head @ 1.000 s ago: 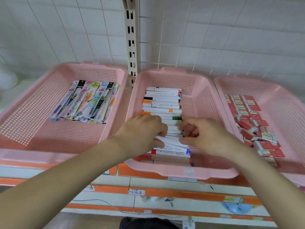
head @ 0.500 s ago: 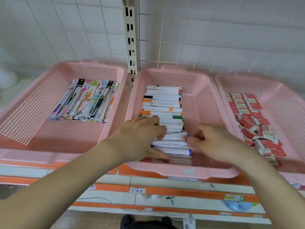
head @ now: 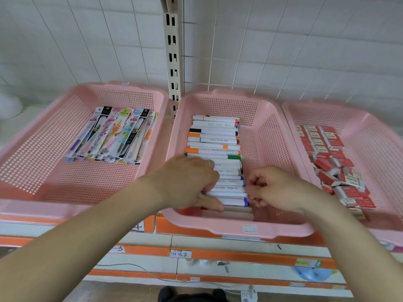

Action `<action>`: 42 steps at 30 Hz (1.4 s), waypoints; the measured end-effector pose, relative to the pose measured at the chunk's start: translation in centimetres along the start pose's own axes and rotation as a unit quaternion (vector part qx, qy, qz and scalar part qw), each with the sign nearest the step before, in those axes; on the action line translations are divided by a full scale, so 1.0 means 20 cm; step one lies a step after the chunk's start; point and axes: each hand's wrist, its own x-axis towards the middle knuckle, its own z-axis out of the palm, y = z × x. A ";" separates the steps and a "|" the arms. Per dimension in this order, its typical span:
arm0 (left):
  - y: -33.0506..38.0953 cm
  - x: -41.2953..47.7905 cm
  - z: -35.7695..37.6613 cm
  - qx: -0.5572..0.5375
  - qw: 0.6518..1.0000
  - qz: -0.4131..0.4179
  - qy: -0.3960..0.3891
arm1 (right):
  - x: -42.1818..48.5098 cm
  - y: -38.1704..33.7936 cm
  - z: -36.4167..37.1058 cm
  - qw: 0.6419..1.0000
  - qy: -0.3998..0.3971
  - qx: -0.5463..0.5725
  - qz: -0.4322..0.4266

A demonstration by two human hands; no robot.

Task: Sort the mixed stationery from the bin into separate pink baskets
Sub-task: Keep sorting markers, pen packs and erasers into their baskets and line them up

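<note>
Three pink baskets stand side by side on a shelf. The middle basket holds a row of white markers with coloured caps, lying crosswise. My left hand grips the left ends of the nearest markers, fingers on top and thumb at the near side. My right hand has its fingers curled against the capped right ends of the same markers. The left basket holds packaged pens. The right basket holds small red boxes. The source bin is out of view.
A slotted metal upright rises between the left and middle baskets against the white tiled wall. Orange shelf edges with paper labels run below the baskets. A cable and a blue object lie on the lower shelf.
The markers that both hands held tilted above the row a second ago now lie flat in it. Both hands have settled lower at the two ends of the nearest markers.
</note>
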 end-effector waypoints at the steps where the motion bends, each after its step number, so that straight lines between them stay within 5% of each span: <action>1: -0.02 0.02 0.01 -0.002 0.998 0.004 0.065 | 0.02 -0.02 -0.01 1.000 0.031 0.000 0.003; 3: -0.04 0.05 0.01 0.034 0.988 -0.015 0.148 | 0.04 -0.09 -0.03 0.997 0.081 0.014 0.000; 8: -0.01 0.12 0.02 0.110 0.980 -0.137 -0.094 | 0.13 -0.22 0.03 0.990 0.012 0.141 0.001; 23: 0.14 0.06 -0.06 -0.026 0.962 -0.103 -0.251 | 0.27 -0.17 0.08 0.958 0.043 0.281 0.043; 42: 0.06 0.06 -0.05 -0.045 0.989 -0.018 -0.142 | 0.34 -0.07 0.08 0.950 0.054 0.294 0.084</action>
